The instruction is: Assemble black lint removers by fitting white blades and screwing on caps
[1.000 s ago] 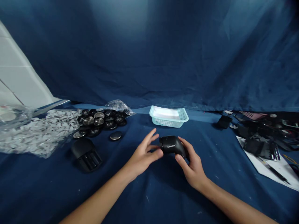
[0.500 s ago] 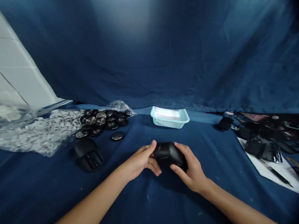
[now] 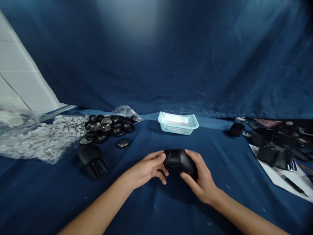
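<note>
My left hand (image 3: 146,169) and right hand (image 3: 201,182) now share the black plastic housing (image 3: 179,161), which sits just above the blue cloth at lower centre of the frame. A moment ago, the housing was tilted up and mostly in my right hand, with my left only reaching in; now it has turned flatter, with its rounded top facing me, and both hands are on it. My left hand is half closed around the left end, fingers curled beneath. My right hand is wrapped further around the right end, thumb low on the near side. Nothing else is in my hands. To the left lie a clear bag of white plastic pieces (image 3: 41,137), a heap of black and silver discs (image 3: 106,125), and a black ribbed part (image 3: 93,161). A pale blue plastic basket (image 3: 178,129) stands ahead at upper centre, and dark parts (image 3: 274,140) crowd the right.
</note>
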Available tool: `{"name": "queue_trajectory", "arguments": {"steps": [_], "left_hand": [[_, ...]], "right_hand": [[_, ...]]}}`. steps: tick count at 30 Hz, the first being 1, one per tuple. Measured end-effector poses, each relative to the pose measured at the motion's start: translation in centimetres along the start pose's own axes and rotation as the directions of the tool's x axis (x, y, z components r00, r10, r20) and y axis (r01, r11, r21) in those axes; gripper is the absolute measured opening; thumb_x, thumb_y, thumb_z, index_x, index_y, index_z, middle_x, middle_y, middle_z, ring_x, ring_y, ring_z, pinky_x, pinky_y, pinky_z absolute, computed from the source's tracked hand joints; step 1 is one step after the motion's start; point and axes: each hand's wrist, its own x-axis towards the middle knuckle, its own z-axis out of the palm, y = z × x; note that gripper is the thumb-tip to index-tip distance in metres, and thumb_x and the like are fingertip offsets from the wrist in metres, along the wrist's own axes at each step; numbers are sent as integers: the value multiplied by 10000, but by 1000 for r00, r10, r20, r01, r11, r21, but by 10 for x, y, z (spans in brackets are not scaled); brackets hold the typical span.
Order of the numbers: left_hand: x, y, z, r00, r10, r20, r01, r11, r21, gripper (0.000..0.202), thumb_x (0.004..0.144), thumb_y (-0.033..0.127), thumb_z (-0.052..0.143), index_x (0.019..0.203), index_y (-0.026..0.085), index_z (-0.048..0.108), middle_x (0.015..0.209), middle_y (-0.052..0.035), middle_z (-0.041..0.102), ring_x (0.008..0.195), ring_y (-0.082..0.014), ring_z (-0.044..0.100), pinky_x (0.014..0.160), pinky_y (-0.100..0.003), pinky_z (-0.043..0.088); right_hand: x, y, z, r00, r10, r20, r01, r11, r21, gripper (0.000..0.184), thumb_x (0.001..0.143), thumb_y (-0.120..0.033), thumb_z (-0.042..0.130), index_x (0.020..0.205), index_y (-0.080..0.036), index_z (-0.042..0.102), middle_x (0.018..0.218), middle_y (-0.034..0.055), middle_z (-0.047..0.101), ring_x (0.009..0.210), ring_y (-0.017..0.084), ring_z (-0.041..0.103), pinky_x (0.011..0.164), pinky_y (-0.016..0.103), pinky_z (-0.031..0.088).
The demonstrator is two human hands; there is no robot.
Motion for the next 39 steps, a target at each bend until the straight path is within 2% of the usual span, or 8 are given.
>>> {"name": "queue_trajectory", "arguments": {"steps": [5,9,17,23,27,32,35,39], "left_hand": [[-3,3,10,993,109,-40,-108,994,26,354,838,414,682,1053,156,570,914,-62,540,811,-180,577,632,-322,571],[-4,4,15,985,172,-4,-171,982,76,398,823,410,699,1123,196,547,982,-63,525,944,-219,547,703,-361,562],[-10,13,21,967,247,67,-256,938,233,426,803,439,712,1085,187,517,894,-11,534,821,-154,540,758,-304,457],[-11,13,17,969,226,97,-244,928,282,389,839,448,663,1085,204,485,908,-16,513,860,-173,526,739,-308,455],[-10,13,14,967,237,98,-256,899,356,357,864,424,635,1097,201,483,893,-11,512,835,-160,515,745,-303,450],[-5,6,12,972,233,-36,-188,856,482,343,908,474,541,1092,185,518,844,-6,539,774,-152,548,730,-290,459],[1,-2,12,950,271,-156,-134,803,581,393,923,513,485,1129,180,521,813,-10,579,698,-151,578,702,-295,466],[0,-9,16,904,404,-144,-148,609,779,529,862,497,605,1292,227,455,1010,-57,649,778,-191,608,743,-331,467]], "right_hand": [[0,5,-1,999,30,32,-30,1000,2,633,919,-321,509,1477,-254,218,1314,137,446,1190,302,489,977,493,454],[-1,9,0,999,-33,28,33,999,-26,698,907,-318,514,1500,-252,152,1324,146,404,1198,317,461,978,513,444],[-10,10,4,993,-114,-9,114,993,-31,744,894,-319,504,1511,-231,98,1272,147,382,1118,316,473,924,518,465],[-10,7,3,999,-34,42,36,998,-44,725,908,-345,494,1507,-219,107,1242,148,435,1084,303,528,906,481,501],[-12,7,0,996,15,83,-10,998,-59,718,921,-364,493,1512,-226,110,1349,163,428,1213,329,489,978,504,465],[-7,7,0,969,205,137,-211,977,32,632,948,-397,469,1500,-253,196,1409,132,443,1288,303,458,1031,486,426],[1,1,3,923,357,145,-382,896,228,546,952,-457,452,1439,-236,342,1136,96,628,1025,251,623,881,417,520],[14,-16,5,806,526,271,-569,564,598,479,970,-514,388,1313,-187,456,811,27,653,579,137,589,563,272,508]]}}
